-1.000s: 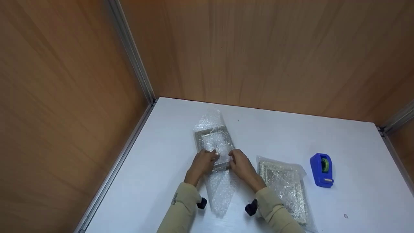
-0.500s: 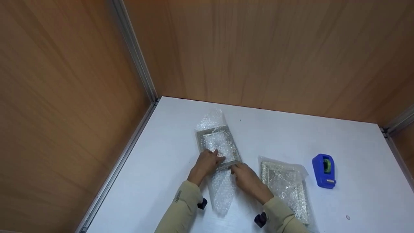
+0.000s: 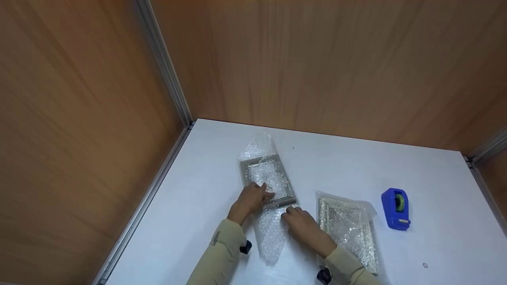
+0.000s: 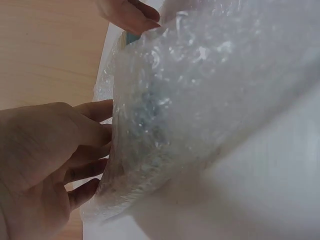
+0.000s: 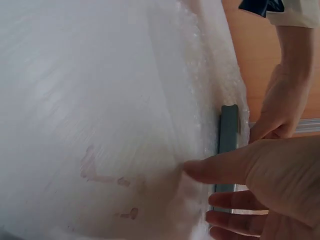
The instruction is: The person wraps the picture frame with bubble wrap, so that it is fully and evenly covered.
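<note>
Wood panels (image 3: 317, 71) behind and to your left, white desk (image 3: 198, 178) in front; its back edge and both back corners show, near edge is out of view.

Frame (image 3: 283, 178) lies flat, nearer the desk's back left corner than the back right. Long axis points toward you from the back edge, slightly slanted: far end left, near end right. Wrap (image 3: 270, 241) sticks out past both short ends, one flap toward the back edge, one toward you.

Your left hand (image 3: 252, 196) is the nearer one: it rests on the frame's near left corner, thumb and fingers apart, pressing rather than clamped. Your right hand (image 3: 303, 225) is just off the near right corner, fingertips at the right side of the near flap. Right wrist view has its thumb and fingers spread, not closed on the frame; can't tell if the thumb touches the wrap.

Relation that counts, my read: near flap lies toward you from the frame's short end, in line with its long axis, and the right hand is the closer one to it.

Second frame (image 3: 348, 227), bagged, is right of you; dispenser (image 3: 392, 215) sits beyond it, toward the desk's right edge.
</note>
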The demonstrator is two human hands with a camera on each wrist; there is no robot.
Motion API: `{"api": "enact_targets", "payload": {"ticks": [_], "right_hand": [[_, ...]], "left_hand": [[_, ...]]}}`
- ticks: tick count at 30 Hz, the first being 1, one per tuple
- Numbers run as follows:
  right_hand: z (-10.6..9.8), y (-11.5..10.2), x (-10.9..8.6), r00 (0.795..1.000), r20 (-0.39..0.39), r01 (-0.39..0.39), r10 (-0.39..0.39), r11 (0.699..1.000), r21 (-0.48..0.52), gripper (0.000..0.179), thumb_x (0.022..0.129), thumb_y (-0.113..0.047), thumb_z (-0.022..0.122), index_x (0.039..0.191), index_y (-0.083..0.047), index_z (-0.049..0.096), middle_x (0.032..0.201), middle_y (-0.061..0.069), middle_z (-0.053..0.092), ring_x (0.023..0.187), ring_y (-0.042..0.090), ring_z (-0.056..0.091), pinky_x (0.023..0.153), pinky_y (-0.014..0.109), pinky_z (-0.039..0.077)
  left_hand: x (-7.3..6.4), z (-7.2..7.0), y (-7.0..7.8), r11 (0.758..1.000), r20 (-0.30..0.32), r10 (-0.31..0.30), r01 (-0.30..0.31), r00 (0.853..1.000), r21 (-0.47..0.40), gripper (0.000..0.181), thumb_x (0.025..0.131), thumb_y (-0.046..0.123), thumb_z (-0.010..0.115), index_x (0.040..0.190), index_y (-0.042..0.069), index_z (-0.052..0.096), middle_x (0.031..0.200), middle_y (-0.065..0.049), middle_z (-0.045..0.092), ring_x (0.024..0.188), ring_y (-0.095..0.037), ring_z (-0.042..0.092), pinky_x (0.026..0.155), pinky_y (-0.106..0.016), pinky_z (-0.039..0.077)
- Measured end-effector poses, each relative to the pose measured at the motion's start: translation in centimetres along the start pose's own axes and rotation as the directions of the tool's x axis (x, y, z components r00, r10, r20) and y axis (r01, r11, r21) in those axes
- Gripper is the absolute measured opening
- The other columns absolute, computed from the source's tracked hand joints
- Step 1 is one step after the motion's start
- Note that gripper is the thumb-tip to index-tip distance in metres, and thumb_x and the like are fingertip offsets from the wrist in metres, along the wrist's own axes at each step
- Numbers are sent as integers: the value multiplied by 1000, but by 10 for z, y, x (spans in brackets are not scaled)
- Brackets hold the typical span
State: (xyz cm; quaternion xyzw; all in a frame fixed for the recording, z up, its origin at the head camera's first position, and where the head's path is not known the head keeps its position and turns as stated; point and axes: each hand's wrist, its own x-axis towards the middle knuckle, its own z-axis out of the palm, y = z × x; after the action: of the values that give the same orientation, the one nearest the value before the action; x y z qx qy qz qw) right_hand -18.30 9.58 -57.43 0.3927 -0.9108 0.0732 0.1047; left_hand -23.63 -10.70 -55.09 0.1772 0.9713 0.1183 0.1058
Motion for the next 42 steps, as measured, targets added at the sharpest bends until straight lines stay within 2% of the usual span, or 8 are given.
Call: {"api": "enact_targets", "payload": {"ticks": [6, 14, 21, 26, 31, 33, 37, 42], "right_hand": [[1, 8, 3, 998, -43, 50, -46, 993, 108, 14, 75, -11, 71, 88, -13, 70, 86, 3, 62, 76, 19, 57, 65, 31, 50], [-4, 15, 12, 987, -141, 106, -70, 960, 260, 6, 81, -12, 69, 86, -13, 71, 86, -3, 67, 81, 14, 62, 74, 30, 51], [-10, 21, 23, 993, -49, -75, 107, 898, 434, 10, 88, -21, 63, 91, -14, 69, 94, -3, 69, 89, 14, 63, 81, 34, 50], [-12, 22, 31, 973, -11, -194, 229, 846, 496, 13, 90, -29, 59, 86, -20, 67, 84, -10, 65, 77, 8, 60, 72, 29, 50], [-8, 23, 42, 944, -19, -265, 331, 788, 555, 13, 89, -30, 61, 84, -20, 68, 84, -11, 62, 78, 8, 58, 71, 29, 49], [-5, 24, 46, 934, -41, -271, 355, 780, 564, 13, 88, -29, 62, 83, -19, 68, 86, -10, 60, 81, 11, 57, 73, 32, 49], [2, 24, 55, 913, -83, -288, 399, 777, 560, 13, 87, -27, 63, 79, -17, 67, 92, -5, 58, 88, 16, 56, 77, 37, 48], [10, 24, 65, 886, -106, -315, 450, 756, 574, 12, 86, -24, 66, 78, -15, 68, 99, 2, 57, 95, 24, 54, 82, 41, 45]], "left_hand": [[1, -9, -7, 993, 93, 8, 3, 996, -118, 41, 91, 10, 54, 126, 31, 57, 145, -6, 36, 124, -29, 39, 100, -41, 37], [4, -15, -19, 973, 157, 22, 15, 987, -232, 39, 93, 8, 48, 125, 29, 59, 144, -2, 38, 123, -24, 38, 100, -38, 37], [5, -19, -23, 963, 169, 26, 21, 985, -270, 35, 99, 18, 36, 124, 24, 59, 136, -4, 46, 122, -23, 40, 101, -39, 36], [5, -18, -25, 960, 159, 38, 8, 987, -280, 32, 99, 21, 38, 124, 19, 58, 132, -3, 49, 119, -22, 43, 101, -39, 37], [8, -14, -28, 957, 83, 94, -67, 992, -280, 29, 99, 19, 39, 117, 15, 61, 114, -3, 59, 107, -21, 52, 94, -37, 42], [9, -14, -29, 952, 68, 93, -69, 993, -299, 29, 99, 20, 39, 117, 15, 61, 113, -3, 60, 105, -22, 53, 93, -38, 43], [7, -15, -29, 936, 96, 34, 2, 995, -352, 33, 97, 22, 43, 128, 17, 54, 122, -4, 56, 115, -24, 48, 99, -41, 38], [8, -15, -31, 910, 40, 65, -43, 997, -411, 35, 91, 26, 55, 124, 15, 56, 114, -3, 61, 107, -22, 55, 95, -39, 42]]}}
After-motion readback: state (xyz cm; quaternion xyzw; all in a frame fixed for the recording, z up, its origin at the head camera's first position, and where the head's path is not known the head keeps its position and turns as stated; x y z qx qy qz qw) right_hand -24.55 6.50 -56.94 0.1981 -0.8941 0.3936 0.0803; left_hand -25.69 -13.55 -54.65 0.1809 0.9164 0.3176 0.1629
